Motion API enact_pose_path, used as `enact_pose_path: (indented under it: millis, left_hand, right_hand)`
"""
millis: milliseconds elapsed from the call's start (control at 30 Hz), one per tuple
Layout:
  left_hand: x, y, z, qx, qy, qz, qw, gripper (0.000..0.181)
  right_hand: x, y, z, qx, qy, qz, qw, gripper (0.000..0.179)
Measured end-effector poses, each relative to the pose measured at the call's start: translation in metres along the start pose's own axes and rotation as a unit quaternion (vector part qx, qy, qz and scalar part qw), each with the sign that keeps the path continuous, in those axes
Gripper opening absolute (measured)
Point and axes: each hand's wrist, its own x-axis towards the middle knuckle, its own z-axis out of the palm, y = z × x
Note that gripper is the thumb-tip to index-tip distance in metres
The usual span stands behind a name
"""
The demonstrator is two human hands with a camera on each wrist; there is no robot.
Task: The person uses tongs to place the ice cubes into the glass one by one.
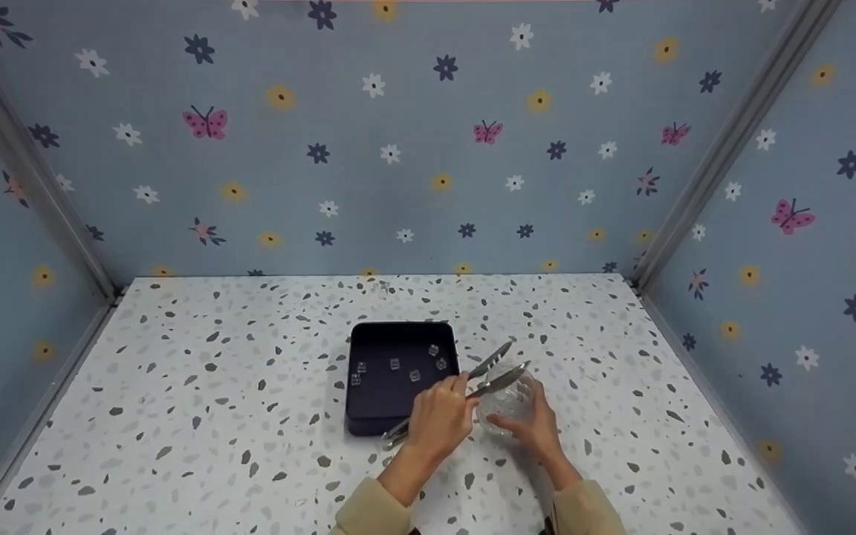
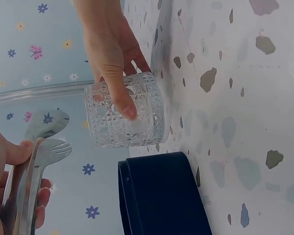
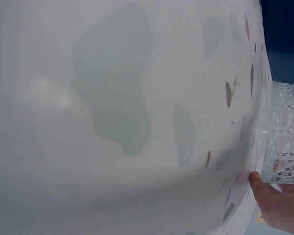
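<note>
My left hand [image 1: 441,417] grips a pair of metal serving tongs [image 2: 30,178], one end spoon-shaped and the other forked. In the head view the tong ends reach over a cut-glass bowl [image 1: 502,416]. My right hand [image 1: 536,427] holds that bowl by its side, thumb across the near wall and fingers round the far side, as the left wrist view shows. Beside the bowl on its left is a dark navy square tray [image 1: 391,423]. Several small clear cubes [image 1: 414,376] lie scattered on the tray's floor.
A white speckled table [image 1: 198,416] lies under everything. Blue walls [image 1: 398,111] with flowers and butterflies stand at the back and both sides, with grey corner posts [image 1: 740,141] where they meet.
</note>
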Motion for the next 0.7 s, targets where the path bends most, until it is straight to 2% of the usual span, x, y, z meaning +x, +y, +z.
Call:
enact_pose_path:
  millis: [467,700]
  left_hand:
    - [-0.001,-0.012,-0.007,0.019,0.027,-0.018,0.9993,0.042]
    - [-0.004,-0.022,-0.011,0.021,0.026,-0.032,0.9989,0.044]
  right_hand:
    - [0.003,0.001,0.002,0.001,-0.001,-0.020,0.9998,0.090]
    - [0.002,-0.001,0.002,0.016,-0.010,-0.011,0.9998,0.090]
